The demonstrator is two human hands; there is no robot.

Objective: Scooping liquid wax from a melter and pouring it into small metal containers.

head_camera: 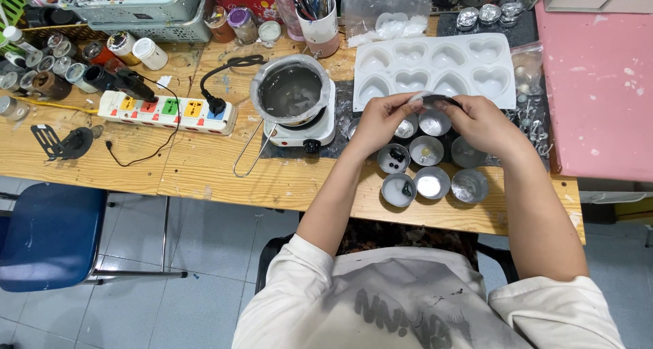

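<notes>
My left hand (382, 121) and my right hand (479, 122) meet above a cluster of small round foil cups (431, 182). Between the fingertips of both hands is a small pale piece with a dark strip (430, 100); what exactly it is I cannot tell. Some cups hold pale set wax, and two hold small dark bits (396, 157). Just behind my hands lies a white heart-shaped mould tray (435, 67).
A small white hot plate (303, 128) carries a metal pot of clear liquid (290, 90). A power strip (166, 111) lies to the left, a pink board (598, 90) to the right. Jars, baskets and a cup of brushes (318, 19) line the back. A blue chair (51, 237) stands lower left.
</notes>
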